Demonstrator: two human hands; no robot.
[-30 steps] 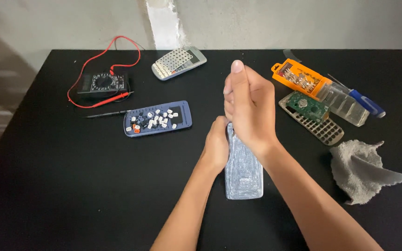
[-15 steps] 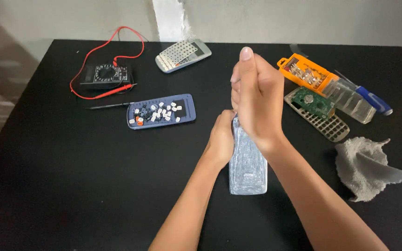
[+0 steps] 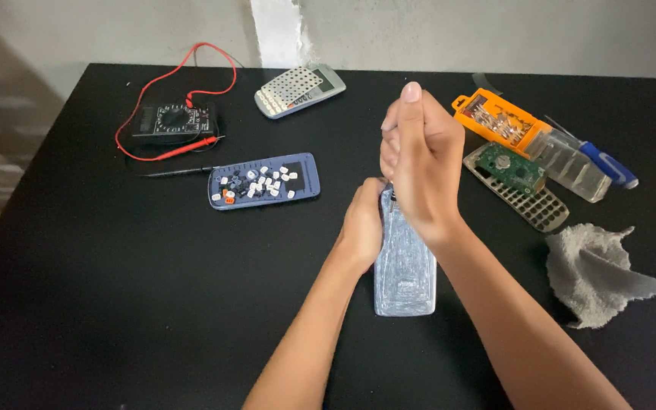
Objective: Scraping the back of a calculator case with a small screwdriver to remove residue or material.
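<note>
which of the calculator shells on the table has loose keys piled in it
The blue shell left of the hands, below the multimeter. It holds scattered white keys; the silver shell under the hands holds none.

In front of me is a matte black table (image 3: 100, 304). On it lie a black multimeter with red leads (image 3: 173, 121), a grey calculator with white keys (image 3: 298, 89), a blue calculator cover full of small loose keys (image 3: 263, 181), a silver-blue calculator back shell (image 3: 405, 269) (flat, near the middle), an orange box of screwdriver bits (image 3: 495, 121), a green circuit board on a grey key frame (image 3: 512, 171), a blue-handled screwdriver (image 3: 605, 163) and a crumpled grey cloth (image 3: 597, 273).
</note>
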